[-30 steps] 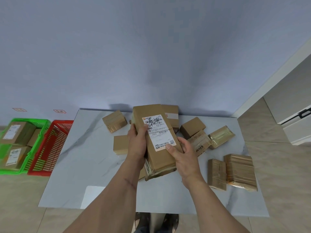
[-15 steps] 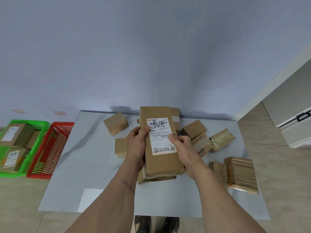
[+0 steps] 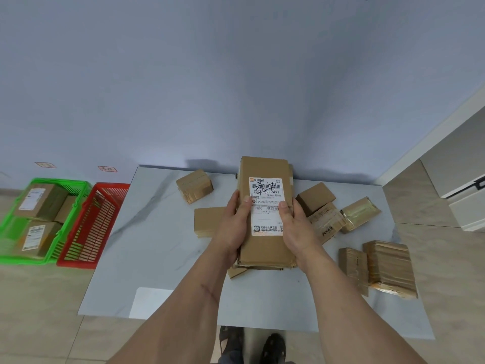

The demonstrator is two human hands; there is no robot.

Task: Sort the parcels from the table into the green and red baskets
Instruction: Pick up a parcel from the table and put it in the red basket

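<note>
A long brown cardboard parcel (image 3: 265,169) with a white shipping label facing me is held above the middle of the white marble table (image 3: 157,232). My left hand (image 3: 233,227) grips its left edge and my right hand (image 3: 294,227) grips its right edge, thumbs on the label. Several other brown parcels lie on the table, one at the back left (image 3: 194,186) and a flat one (image 3: 208,222) just left of my hands. On the floor to the left stand the green basket (image 3: 76,203), holding labelled parcels, and beside it the red basket (image 3: 86,232), which looks empty.
More taped parcels lie on the table's right side (image 3: 388,266), and others behind my right hand (image 3: 315,197). A white cabinet (image 3: 462,195) stands at the far right. My feet (image 3: 273,348) show below the table's near edge. A blue wall rises behind the table.
The parcel has turned from a leftward tilt to straight upright with the label square to me. My right hand slid from the lower right corner up onto the label's side.
</note>
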